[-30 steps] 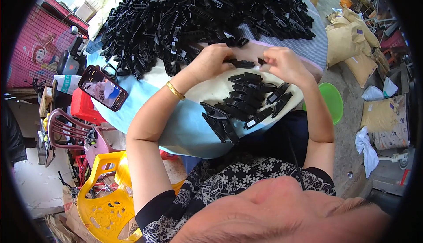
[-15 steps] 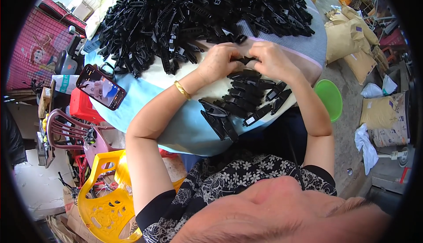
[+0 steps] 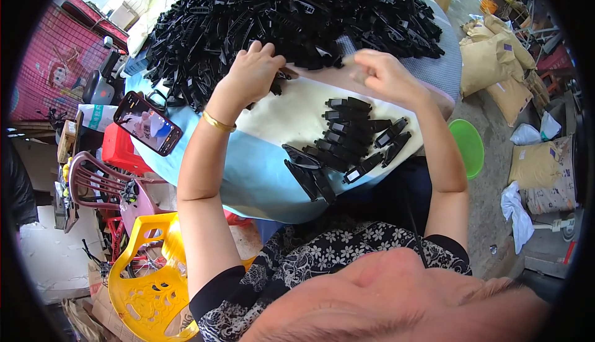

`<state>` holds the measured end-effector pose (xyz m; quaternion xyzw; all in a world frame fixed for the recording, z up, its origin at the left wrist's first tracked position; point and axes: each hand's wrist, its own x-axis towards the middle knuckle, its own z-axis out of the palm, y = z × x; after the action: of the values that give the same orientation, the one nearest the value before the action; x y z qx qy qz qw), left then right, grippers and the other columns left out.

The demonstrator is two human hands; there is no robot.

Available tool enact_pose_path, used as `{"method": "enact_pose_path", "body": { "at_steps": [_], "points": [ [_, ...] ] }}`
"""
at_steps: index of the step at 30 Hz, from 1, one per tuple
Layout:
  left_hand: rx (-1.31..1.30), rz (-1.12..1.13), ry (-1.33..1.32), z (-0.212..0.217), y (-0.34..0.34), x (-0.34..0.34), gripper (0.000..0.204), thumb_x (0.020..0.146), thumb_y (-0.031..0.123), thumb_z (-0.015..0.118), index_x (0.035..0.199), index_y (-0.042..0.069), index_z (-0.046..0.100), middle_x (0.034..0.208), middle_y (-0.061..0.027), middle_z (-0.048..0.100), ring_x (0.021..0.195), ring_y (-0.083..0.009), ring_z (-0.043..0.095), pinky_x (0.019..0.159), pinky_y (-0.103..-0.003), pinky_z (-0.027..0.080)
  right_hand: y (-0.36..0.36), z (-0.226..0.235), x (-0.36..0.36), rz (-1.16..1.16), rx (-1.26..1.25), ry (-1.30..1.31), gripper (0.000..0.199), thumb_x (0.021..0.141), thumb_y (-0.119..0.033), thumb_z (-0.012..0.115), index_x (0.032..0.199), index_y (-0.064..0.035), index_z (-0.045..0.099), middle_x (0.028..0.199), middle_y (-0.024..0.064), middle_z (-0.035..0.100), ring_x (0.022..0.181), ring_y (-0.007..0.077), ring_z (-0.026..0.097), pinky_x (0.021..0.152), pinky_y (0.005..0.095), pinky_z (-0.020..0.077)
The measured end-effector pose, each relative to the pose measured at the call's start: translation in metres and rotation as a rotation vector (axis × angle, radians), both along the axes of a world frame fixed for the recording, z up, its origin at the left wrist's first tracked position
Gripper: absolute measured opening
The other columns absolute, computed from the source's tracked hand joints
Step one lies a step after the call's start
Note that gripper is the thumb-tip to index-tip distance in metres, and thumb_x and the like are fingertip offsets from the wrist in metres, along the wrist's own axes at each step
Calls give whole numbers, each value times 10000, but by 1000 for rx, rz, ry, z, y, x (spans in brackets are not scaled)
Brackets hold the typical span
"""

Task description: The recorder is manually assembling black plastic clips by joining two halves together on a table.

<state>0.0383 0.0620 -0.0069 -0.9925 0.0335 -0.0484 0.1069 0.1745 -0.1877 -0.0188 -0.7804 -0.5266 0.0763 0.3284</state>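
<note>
A large heap of black plastic parts covers the far side of the table. My left hand is at the heap's near edge, fingers curled down on a black plastic part; its fingertips are partly hidden. My right hand hovers to the right, slightly blurred, thumb and forefinger apart with nothing visible between them. Between my forearms, a group of black clip-like parts lies in an overlapping row on the pale cloth. A few more parts lie near the table's front edge.
A phone with a lit screen rests on the table's left side. A yellow chair and a purplish chair stand at the left. To the right are a green basin and several brown sacks.
Both hands were together above the row of parts. My left hand has moved left to the heap's edge; my right hand has drawn slightly right, away from it.
</note>
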Motion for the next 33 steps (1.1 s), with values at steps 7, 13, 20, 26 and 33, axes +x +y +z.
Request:
{"method": "enact_pose_path", "body": {
  "at_steps": [7, 13, 20, 26, 33],
  "points": [
    [-74, -69, 10, -16, -8, 14, 261, 710, -63, 536, 925, 36, 644, 959, -125, 539, 923, -300, 545, 805, -366, 488, 17, -38, 15, 32, 10, -485, 384, 725, 17, 579, 1107, -19, 605, 1043, 75, 614, 1001, 269, 558, 881, 355, 477],
    [-377, -241, -90, -25, -29, 22, 214, 735, -23, 565, 906, 60, 665, 933, -122, 582, 908, -321, 584, 784, -397, 501, 6, -22, -12, -65, 89, -59, 370, 709, -1, 622, 1078, -28, 617, 844, 99, 602, 723, 232, 590, 698, 319, 505],
    [-735, -187, -282, -27, -56, 35, 260, 758, 26, 604, 1015, 40, 639, 858, -137, 650, 794, -323, 634, 726, -375, 515, -9, -36, -9, 109, 155, 332, 309, 730, 32, 604, 1038, 3, 603, 825, 71, 607, 715, 105, 567, 657, 249, 473],
    [-953, -125, -8, -27, -50, 35, 219, 818, 8, 605, 1031, 14, 657, 816, -93, 675, 704, -185, 625, 708, -297, 512, -30, -21, 4, 63, -107, 480, 153, 724, 39, 606, 861, 13, 541, 745, 18, 539, 742, 97, 526, 665, 245, 450],
    [-294, -433, -417, -36, -63, 35, 257, 711, 53, 603, 952, 127, 655, 902, -3, 590, 871, -238, 549, 728, -385, 483, -34, -14, -5, 22, -106, -73, 205, 654, -31, 613, 761, 13, 443, 677, 97, 461, 662, 227, 470, 597, 341, 410]
  ]
}}
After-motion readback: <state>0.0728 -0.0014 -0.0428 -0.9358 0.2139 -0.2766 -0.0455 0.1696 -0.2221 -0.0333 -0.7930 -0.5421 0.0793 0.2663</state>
